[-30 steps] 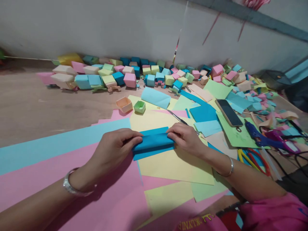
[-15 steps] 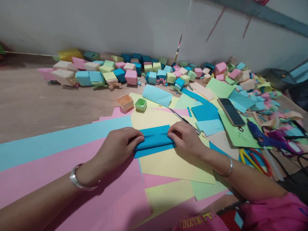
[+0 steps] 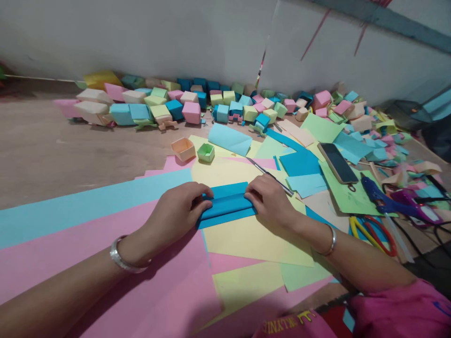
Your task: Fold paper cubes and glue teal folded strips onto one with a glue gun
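Brown surface [image 3: 63, 157]; grey wall [image 3: 148, 40] (red-streaked)

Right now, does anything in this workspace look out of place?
Perhaps the phone, lying partly on a green sheet: it seems no craft tool. Paper pieces at right look jumbled, but nothing seems spilled, and the held blue paper looks untorn.

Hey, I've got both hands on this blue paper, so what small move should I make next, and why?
I'd probably press the fold down along its length. Your left hand and right hand are at opposite ends of the blue paper, and the fold looks slightly raised between them, with no finger pressing on its middle.
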Motion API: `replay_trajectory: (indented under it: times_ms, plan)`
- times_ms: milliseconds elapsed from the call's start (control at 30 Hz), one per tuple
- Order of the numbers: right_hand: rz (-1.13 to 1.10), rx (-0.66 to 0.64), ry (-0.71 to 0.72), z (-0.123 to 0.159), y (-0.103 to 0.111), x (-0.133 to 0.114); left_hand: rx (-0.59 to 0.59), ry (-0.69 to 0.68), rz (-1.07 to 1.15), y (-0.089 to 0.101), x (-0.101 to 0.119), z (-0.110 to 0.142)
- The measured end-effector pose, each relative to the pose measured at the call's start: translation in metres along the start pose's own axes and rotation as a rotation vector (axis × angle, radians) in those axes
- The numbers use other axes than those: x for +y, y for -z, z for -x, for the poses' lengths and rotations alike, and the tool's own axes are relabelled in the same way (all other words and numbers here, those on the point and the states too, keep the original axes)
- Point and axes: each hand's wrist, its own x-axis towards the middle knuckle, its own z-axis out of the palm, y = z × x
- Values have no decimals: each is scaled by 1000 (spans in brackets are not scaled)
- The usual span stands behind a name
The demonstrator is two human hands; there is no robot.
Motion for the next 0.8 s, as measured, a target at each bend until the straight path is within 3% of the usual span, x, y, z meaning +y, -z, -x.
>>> replay_trajectory:
  times_ms: [400,567,667,800]
  plan:
    - [-90,-47,-34,-4,2,3,-29,-168,-48,-8,-9,-3]
    - [-76,-69,-37,-5,1,4,-37,-274,-199,0,1,-8]
    - [-69,-67,-25,-6,0,4,-165,-329,-276,6,16,-20]
    - [-71,-63,-33,-6,-1,5,-314,-182,-308,2,33,-38]
